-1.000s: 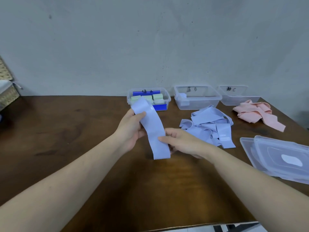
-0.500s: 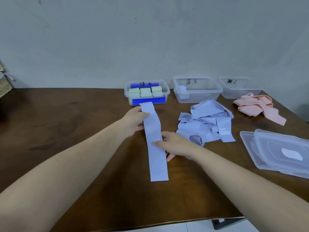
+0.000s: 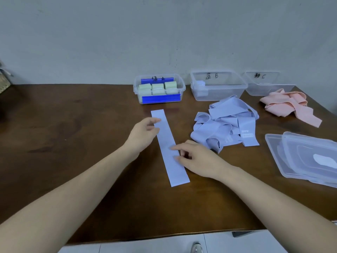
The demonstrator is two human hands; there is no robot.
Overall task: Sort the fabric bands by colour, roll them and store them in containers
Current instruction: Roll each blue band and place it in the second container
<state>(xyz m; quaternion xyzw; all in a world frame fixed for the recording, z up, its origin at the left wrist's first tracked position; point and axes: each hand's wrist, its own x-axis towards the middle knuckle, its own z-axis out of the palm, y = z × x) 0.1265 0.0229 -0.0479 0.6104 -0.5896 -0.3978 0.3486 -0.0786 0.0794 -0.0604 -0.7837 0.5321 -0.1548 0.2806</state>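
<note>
A lilac-blue fabric band (image 3: 168,143) lies flat and straight on the brown table. My left hand (image 3: 144,133) rests at its upper left edge, fingers apart, fingertips touching it. On the band's middle, my right hand (image 3: 196,158) presses with spread fingers. A heap of blue bands (image 3: 226,125) sits to the right and a heap of pink bands (image 3: 290,105) farther right. Container A (image 3: 159,88) holds rolled green bands, container B (image 3: 218,84) holds one blue roll, and container C (image 3: 262,83) looks empty.
Two clear plastic lids (image 3: 308,157) lie stacked at the right edge of the table (image 3: 73,143). A woven basket (image 3: 4,83) is partly visible at far left. A grey wall stands right behind the containers. The table's front edge is near my forearms.
The band went from held up in both hands to laid flat on the table. My hands have let go their grip and now rest on it with fingers spread.
</note>
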